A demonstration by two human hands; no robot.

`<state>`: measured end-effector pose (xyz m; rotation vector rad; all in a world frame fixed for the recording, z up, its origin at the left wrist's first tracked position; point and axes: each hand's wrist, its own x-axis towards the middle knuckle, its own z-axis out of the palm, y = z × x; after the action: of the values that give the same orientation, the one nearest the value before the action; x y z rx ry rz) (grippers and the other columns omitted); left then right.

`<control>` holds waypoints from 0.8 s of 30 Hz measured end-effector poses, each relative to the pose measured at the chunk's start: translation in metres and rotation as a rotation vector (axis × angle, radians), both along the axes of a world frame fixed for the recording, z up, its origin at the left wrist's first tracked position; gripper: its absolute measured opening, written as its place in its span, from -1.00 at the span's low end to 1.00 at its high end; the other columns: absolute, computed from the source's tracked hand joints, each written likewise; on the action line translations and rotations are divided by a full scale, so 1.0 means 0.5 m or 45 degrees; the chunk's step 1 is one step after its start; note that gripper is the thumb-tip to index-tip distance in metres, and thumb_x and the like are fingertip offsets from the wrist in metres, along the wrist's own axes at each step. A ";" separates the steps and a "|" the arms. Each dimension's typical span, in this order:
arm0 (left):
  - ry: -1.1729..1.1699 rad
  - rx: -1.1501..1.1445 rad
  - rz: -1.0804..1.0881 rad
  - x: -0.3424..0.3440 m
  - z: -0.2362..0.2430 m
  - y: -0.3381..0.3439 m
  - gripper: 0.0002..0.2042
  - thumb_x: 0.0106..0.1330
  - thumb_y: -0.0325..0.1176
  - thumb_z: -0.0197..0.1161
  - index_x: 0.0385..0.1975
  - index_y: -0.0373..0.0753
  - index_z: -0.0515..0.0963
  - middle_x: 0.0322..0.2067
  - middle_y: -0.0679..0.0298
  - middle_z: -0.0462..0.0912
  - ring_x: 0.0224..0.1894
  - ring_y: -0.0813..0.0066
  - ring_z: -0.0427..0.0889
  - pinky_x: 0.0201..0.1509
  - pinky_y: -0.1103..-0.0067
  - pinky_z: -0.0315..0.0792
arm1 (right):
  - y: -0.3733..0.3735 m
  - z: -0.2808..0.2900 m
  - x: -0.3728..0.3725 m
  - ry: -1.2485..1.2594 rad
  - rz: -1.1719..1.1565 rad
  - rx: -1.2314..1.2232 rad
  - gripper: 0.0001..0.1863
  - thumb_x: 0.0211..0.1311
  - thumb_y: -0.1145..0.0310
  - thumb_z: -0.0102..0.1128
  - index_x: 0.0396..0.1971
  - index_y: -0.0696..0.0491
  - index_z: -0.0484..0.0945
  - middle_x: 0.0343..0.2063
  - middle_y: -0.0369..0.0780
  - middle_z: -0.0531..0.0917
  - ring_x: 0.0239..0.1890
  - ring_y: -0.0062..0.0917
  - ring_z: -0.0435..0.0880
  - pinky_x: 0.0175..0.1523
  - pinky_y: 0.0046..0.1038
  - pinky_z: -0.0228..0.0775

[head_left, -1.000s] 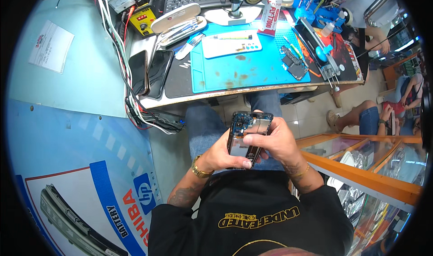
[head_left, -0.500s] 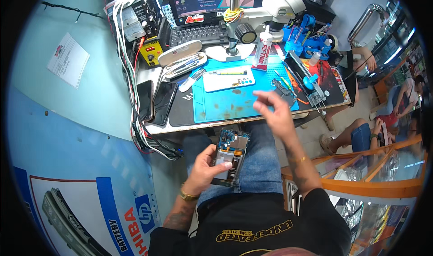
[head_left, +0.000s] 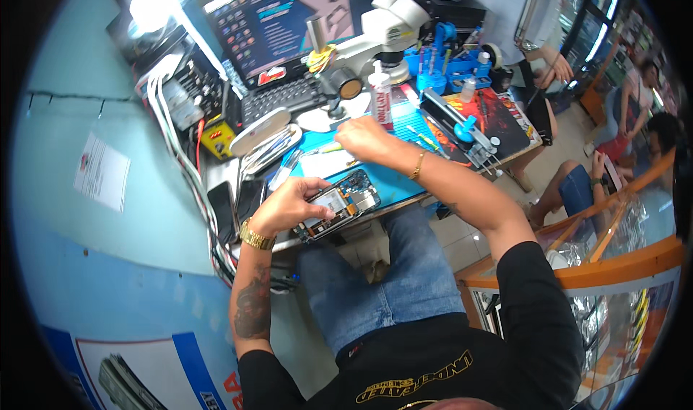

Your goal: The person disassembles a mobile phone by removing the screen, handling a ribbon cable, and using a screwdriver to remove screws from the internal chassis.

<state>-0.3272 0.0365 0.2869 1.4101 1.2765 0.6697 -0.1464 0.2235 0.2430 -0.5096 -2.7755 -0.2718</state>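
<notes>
Head view: left hand (head_left: 290, 206) gripped opened black phone (head_left: 351, 202) near pale bench edge (head_left: 404, 203); right hand (head_left: 365, 140) curled, contents unclear; blue rubber mat (head_left: 394, 184) partly bare.

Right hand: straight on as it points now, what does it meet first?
Right hand: probably the open case, to its left. The yellow tool lies nearer, seemingly just off that line; depth is unclear, so it could be brushed first.

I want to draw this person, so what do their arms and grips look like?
Short black sleeves. The left arm has a chunky gold band at the wrist and a big dark tattoo. The right arm has a thin gold bracelet. The left grip and right grip wear no gloves.
</notes>
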 end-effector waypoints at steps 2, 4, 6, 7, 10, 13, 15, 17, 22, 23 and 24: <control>0.039 -0.026 -0.047 0.011 0.007 0.029 -0.51 0.13 -0.55 0.50 0.09 -0.46 0.56 -0.22 0.21 0.76 -0.22 0.61 0.68 -0.10 0.61 0.56 | -0.008 0.017 0.015 0.151 0.064 0.036 -0.93 0.04 0.47 0.23 -0.44 0.09 0.62 -0.40 -0.14 0.68 -0.29 -0.19 0.75 -0.29 -0.17 0.59; 0.014 -0.047 -0.072 0.016 0.002 0.051 -0.54 0.16 -0.60 0.47 0.09 -0.44 0.55 -0.16 0.23 0.75 -0.15 0.63 0.69 -0.06 0.65 0.58 | -0.023 0.044 0.033 0.192 -0.048 -0.007 -0.91 0.03 0.45 0.25 -0.43 0.09 0.60 -0.38 -0.13 0.67 -0.28 -0.20 0.74 -0.26 -0.18 0.58; 0.039 -0.079 -0.074 0.026 -0.010 0.076 -0.51 0.15 -0.57 0.49 0.12 -0.45 0.54 -0.15 0.23 0.75 -0.14 0.63 0.68 -0.03 0.63 0.57 | -0.023 0.074 0.062 0.166 -0.085 -0.074 -0.90 0.06 0.44 0.22 -0.41 0.08 0.64 -0.40 -0.12 0.70 -0.27 -0.20 0.75 -0.24 -0.18 0.59; 0.098 -0.027 -0.117 0.035 -0.016 0.087 -0.50 0.15 -0.57 0.49 0.13 -0.46 0.53 -0.14 0.23 0.74 -0.13 0.61 0.67 -0.01 0.61 0.56 | -0.026 0.087 0.084 0.150 -0.128 -0.146 -0.87 0.08 0.43 0.19 -0.39 0.07 0.68 -0.42 -0.10 0.72 -0.26 -0.20 0.76 -0.22 -0.17 0.60; 0.148 0.007 -0.150 0.033 -0.038 0.096 -0.45 0.12 -0.44 0.52 0.14 -0.46 0.55 -0.11 0.13 0.74 -0.07 0.45 0.67 0.08 0.52 0.51 | -0.047 0.127 0.166 0.325 -0.136 -0.234 -0.87 0.06 0.42 0.22 -0.37 0.07 0.67 -0.41 -0.10 0.70 -0.22 -0.15 0.74 -0.15 -0.13 0.57; 0.224 0.028 -0.130 0.023 -0.036 0.083 -0.41 0.12 -0.39 0.53 0.18 -0.42 0.54 -0.01 0.02 0.72 0.04 0.33 0.67 0.18 0.48 0.48 | -0.101 0.171 0.275 0.165 -0.585 -0.432 -0.85 0.03 0.40 0.28 -0.39 0.11 0.66 -0.38 -0.05 0.71 -0.22 -0.09 0.72 -0.11 -0.09 0.54; 0.320 0.107 -0.146 0.033 -0.032 0.088 -0.40 0.10 -0.34 0.54 0.19 -0.36 0.55 -0.02 0.01 0.72 0.02 0.29 0.68 0.16 0.46 0.49 | -0.120 0.151 0.329 0.185 -0.735 -0.433 -0.85 0.02 0.39 0.29 -0.40 0.12 0.65 -0.40 -0.04 0.71 -0.25 -0.08 0.72 -0.14 -0.08 0.54; 0.418 0.155 -0.171 0.050 -0.018 0.084 -0.40 0.09 -0.33 0.53 0.19 -0.33 0.56 -0.03 -0.01 0.72 0.01 0.23 0.70 0.15 0.43 0.50 | -0.128 0.103 0.357 0.178 -0.949 -0.428 -0.81 0.05 0.33 0.32 -0.39 0.14 0.65 -0.43 0.00 0.69 -0.30 -0.03 0.69 -0.18 -0.08 0.51; 0.785 0.424 0.050 0.082 -0.008 0.038 -0.46 0.07 -0.32 0.50 0.11 -0.29 0.61 -0.04 0.02 0.69 0.00 -0.02 0.64 0.17 0.29 0.46 | -0.150 0.070 0.362 0.328 -0.905 -0.497 -0.78 0.04 0.38 0.33 -0.33 0.18 0.62 -0.50 -0.02 0.66 -0.39 -0.13 0.69 -0.23 -0.17 0.51; 0.783 0.430 0.105 0.088 -0.007 0.025 -0.52 0.10 -0.35 0.47 0.08 -0.28 0.63 -0.03 0.08 0.69 0.02 0.01 0.61 0.17 0.29 0.45 | -0.167 0.085 0.359 0.533 -0.880 -0.634 -0.77 0.04 0.39 0.30 -0.31 0.20 0.62 -0.51 -0.02 0.66 -0.39 -0.14 0.69 -0.24 -0.19 0.52; 0.789 0.419 0.109 0.089 -0.017 0.011 -0.52 0.10 -0.35 0.47 0.08 -0.28 0.63 -0.03 0.08 0.69 0.02 0.01 0.61 0.17 0.29 0.45 | -0.182 0.089 0.357 0.738 -0.850 -0.772 -0.75 0.04 0.40 0.27 -0.29 0.22 0.62 -0.52 -0.01 0.66 -0.39 -0.15 0.70 -0.25 -0.21 0.53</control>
<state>-0.2825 0.0419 0.2786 1.9351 1.7702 0.5303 0.0322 0.1326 0.2878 -1.3969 -2.0019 0.5220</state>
